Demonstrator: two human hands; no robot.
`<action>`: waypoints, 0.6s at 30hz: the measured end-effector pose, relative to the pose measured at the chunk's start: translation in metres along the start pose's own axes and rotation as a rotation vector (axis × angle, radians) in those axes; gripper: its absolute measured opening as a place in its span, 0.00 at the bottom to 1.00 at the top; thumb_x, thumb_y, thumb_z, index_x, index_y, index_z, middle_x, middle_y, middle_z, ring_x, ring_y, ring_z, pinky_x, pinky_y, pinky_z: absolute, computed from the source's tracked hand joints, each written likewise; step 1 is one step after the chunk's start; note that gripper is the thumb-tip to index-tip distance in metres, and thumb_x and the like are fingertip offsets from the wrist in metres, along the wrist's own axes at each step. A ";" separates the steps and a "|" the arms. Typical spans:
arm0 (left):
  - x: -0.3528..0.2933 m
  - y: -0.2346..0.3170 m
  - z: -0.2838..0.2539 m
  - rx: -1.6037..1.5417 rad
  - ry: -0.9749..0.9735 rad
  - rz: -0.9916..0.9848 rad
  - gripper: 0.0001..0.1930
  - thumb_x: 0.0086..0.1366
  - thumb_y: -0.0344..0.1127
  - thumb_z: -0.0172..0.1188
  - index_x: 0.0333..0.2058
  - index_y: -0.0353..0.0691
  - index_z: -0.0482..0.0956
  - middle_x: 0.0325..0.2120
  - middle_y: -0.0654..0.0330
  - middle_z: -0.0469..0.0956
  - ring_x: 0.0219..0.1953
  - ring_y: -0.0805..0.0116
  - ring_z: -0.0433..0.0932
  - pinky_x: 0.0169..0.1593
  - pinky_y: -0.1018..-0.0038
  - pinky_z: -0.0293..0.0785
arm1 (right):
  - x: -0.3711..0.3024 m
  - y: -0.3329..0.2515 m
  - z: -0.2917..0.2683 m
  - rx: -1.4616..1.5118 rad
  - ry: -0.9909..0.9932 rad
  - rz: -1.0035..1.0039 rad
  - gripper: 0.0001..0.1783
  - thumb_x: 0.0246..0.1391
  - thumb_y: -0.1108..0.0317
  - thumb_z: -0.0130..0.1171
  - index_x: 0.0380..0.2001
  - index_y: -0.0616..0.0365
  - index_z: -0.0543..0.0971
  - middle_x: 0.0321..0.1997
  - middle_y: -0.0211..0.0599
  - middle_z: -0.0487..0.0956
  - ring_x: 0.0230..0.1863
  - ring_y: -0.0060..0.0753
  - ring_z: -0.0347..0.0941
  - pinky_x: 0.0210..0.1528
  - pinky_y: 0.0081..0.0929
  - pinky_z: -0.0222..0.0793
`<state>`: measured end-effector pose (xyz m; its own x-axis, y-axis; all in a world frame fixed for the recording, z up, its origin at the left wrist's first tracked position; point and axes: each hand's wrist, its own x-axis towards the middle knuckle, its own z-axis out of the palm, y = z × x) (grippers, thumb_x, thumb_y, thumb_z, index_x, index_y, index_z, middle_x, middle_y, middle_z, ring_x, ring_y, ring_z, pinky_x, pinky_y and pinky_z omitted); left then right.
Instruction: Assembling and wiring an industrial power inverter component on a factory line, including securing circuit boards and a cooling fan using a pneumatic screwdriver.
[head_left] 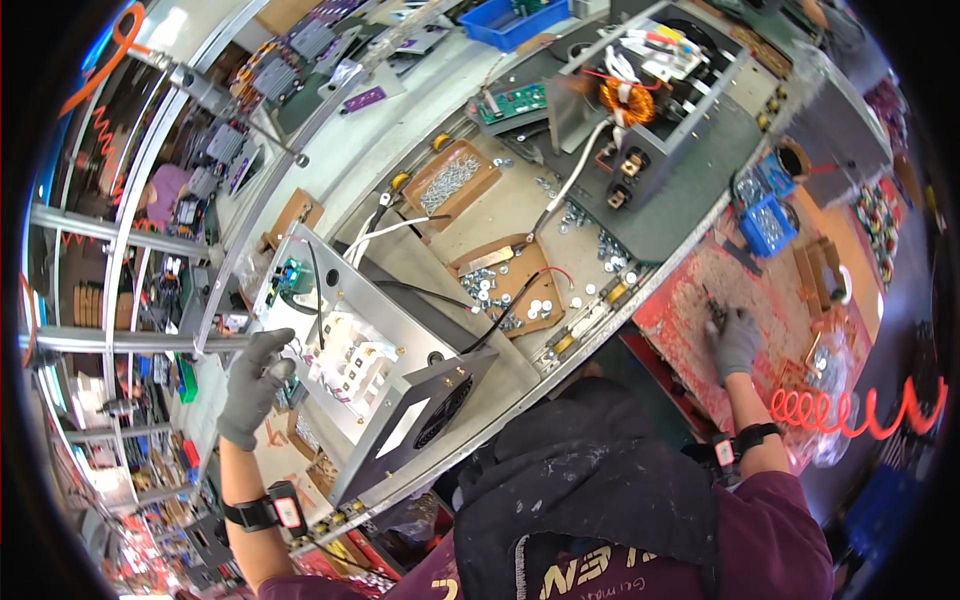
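The left grip and right grip are showing grey, the left metal case silver, the coiled hose orange-red, the right-hand worktop mottled red.

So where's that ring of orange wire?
In the head view, the orange ring is right of centre near the top, in the open metal case on the green mat, by some white wires.

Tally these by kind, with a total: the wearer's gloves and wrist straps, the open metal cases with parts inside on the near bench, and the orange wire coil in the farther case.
Grey gloves: 2
Black wrist straps: 2
Open metal cases: 2
Orange wire coil: 1
Total: 7
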<state>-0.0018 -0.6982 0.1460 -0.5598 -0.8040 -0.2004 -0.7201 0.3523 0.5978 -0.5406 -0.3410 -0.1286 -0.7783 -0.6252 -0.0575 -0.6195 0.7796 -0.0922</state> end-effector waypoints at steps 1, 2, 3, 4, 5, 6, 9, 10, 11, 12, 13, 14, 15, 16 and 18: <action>-0.007 0.009 -0.002 -0.049 -0.009 -0.074 0.27 0.57 0.49 0.62 0.50 0.38 0.72 0.45 0.58 0.74 0.46 0.68 0.70 0.49 0.72 0.64 | 0.017 -0.019 -0.005 -0.061 0.110 -0.147 0.28 0.44 0.50 0.60 0.47 0.52 0.71 0.39 0.46 0.75 0.41 0.49 0.73 0.41 0.41 0.68; -0.010 0.013 0.001 -0.064 -0.005 -0.049 0.28 0.56 0.50 0.62 0.50 0.37 0.73 0.44 0.59 0.74 0.45 0.69 0.71 0.49 0.72 0.65 | 0.043 -0.049 -0.005 0.056 -0.036 -0.159 0.20 0.45 0.53 0.60 0.39 0.52 0.74 0.41 0.42 0.75 0.41 0.48 0.72 0.43 0.42 0.68; -0.013 0.020 0.007 -0.080 -0.014 -0.079 0.28 0.56 0.50 0.62 0.50 0.37 0.73 0.43 0.59 0.74 0.44 0.69 0.71 0.48 0.72 0.65 | 0.058 -0.076 -0.007 0.052 -0.074 -0.200 0.19 0.46 0.54 0.60 0.39 0.53 0.74 0.43 0.44 0.74 0.46 0.47 0.70 0.46 0.43 0.66; -0.022 0.028 0.013 -0.093 -0.025 -0.112 0.28 0.56 0.50 0.62 0.50 0.37 0.73 0.42 0.59 0.74 0.43 0.69 0.71 0.48 0.72 0.65 | 0.071 -0.091 0.005 0.108 0.042 -0.329 0.20 0.45 0.54 0.60 0.39 0.52 0.75 0.43 0.44 0.73 0.49 0.46 0.68 0.48 0.41 0.65; -0.027 0.029 0.021 -0.040 -0.023 -0.130 0.29 0.56 0.53 0.61 0.49 0.37 0.73 0.40 0.59 0.73 0.43 0.68 0.71 0.48 0.72 0.65 | 0.090 -0.100 0.024 0.041 0.018 -0.442 0.20 0.45 0.53 0.60 0.39 0.52 0.75 0.43 0.44 0.73 0.47 0.46 0.68 0.47 0.39 0.64; -0.034 0.049 0.024 0.010 -0.040 -0.152 0.30 0.56 0.55 0.60 0.48 0.37 0.73 0.40 0.59 0.73 0.42 0.68 0.71 0.48 0.72 0.65 | 0.098 -0.124 0.013 -0.023 -0.085 -0.373 0.20 0.45 0.53 0.61 0.39 0.53 0.75 0.44 0.44 0.70 0.47 0.48 0.67 0.48 0.39 0.64; -0.070 0.051 0.043 -0.087 0.072 -0.256 0.32 0.55 0.58 0.60 0.48 0.36 0.73 0.41 0.59 0.73 0.43 0.67 0.72 0.47 0.72 0.66 | 0.111 -0.131 0.019 0.026 -0.151 -0.467 0.20 0.45 0.55 0.62 0.39 0.53 0.74 0.42 0.44 0.70 0.46 0.49 0.67 0.46 0.41 0.65; -0.084 0.055 0.050 -0.106 0.145 -0.288 0.31 0.56 0.57 0.59 0.48 0.34 0.73 0.41 0.59 0.72 0.43 0.68 0.71 0.48 0.72 0.65 | 0.114 -0.132 0.013 0.023 -0.176 -0.473 0.20 0.45 0.56 0.62 0.39 0.53 0.74 0.44 0.44 0.70 0.47 0.51 0.67 0.47 0.42 0.65; -0.097 0.060 0.058 -0.120 0.217 -0.325 0.31 0.58 0.56 0.58 0.48 0.33 0.72 0.41 0.58 0.71 0.44 0.68 0.71 0.49 0.72 0.65 | 0.117 -0.132 0.013 0.022 -0.206 -0.481 0.20 0.45 0.57 0.62 0.40 0.53 0.74 0.45 0.45 0.70 0.48 0.52 0.67 0.47 0.43 0.66; -0.109 0.065 0.064 -0.118 0.238 -0.377 0.31 0.58 0.56 0.58 0.48 0.33 0.72 0.41 0.58 0.71 0.44 0.68 0.71 0.49 0.72 0.65 | 0.123 -0.122 0.024 0.008 -0.153 -0.487 0.20 0.45 0.57 0.62 0.41 0.53 0.73 0.47 0.47 0.70 0.49 0.53 0.66 0.48 0.43 0.66; -0.115 0.062 0.071 -0.121 0.307 -0.371 0.27 0.60 0.51 0.57 0.48 0.34 0.72 0.42 0.58 0.72 0.45 0.67 0.71 0.50 0.72 0.65 | 0.131 -0.113 0.037 0.000 -0.103 -0.498 0.21 0.45 0.57 0.62 0.41 0.54 0.73 0.49 0.48 0.69 0.50 0.54 0.66 0.49 0.44 0.66; -0.121 0.059 0.078 -0.119 0.374 -0.368 0.23 0.61 0.46 0.56 0.48 0.35 0.73 0.44 0.57 0.73 0.47 0.66 0.71 0.51 0.72 0.65 | 0.144 -0.098 0.044 0.000 -0.033 -0.581 0.22 0.46 0.58 0.61 0.43 0.54 0.72 0.51 0.51 0.68 0.52 0.56 0.65 0.51 0.46 0.65; -0.123 0.061 0.083 -0.108 0.406 -0.397 0.20 0.62 0.43 0.54 0.48 0.35 0.73 0.44 0.56 0.73 0.47 0.66 0.71 0.51 0.73 0.65 | 0.163 -0.087 0.050 -0.126 -0.108 -0.469 0.20 0.49 0.62 0.57 0.47 0.44 0.73 0.54 0.48 0.67 0.54 0.54 0.65 0.49 0.45 0.67; -0.124 0.060 0.091 -0.103 0.450 -0.426 0.18 0.63 0.40 0.51 0.48 0.35 0.73 0.44 0.56 0.74 0.47 0.67 0.71 0.52 0.73 0.64 | 0.176 -0.083 0.042 -0.139 -0.206 -0.363 0.22 0.49 0.59 0.58 0.50 0.46 0.71 0.57 0.49 0.65 0.55 0.55 0.64 0.51 0.46 0.66; -0.131 0.065 0.096 -0.206 0.523 -0.452 0.18 0.64 0.39 0.51 0.47 0.34 0.73 0.44 0.56 0.74 0.47 0.68 0.71 0.52 0.74 0.64 | 0.206 -0.061 0.046 -0.171 -0.031 -0.340 0.26 0.50 0.57 0.58 0.53 0.48 0.68 0.58 0.51 0.64 0.57 0.55 0.62 0.53 0.47 0.65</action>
<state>-0.0146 -0.5245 0.1370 0.0816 -0.9921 -0.0955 -0.7138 -0.1251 0.6891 -0.6581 -0.5189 -0.1805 -0.5231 -0.8482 -0.0825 -0.8522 0.5202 0.0555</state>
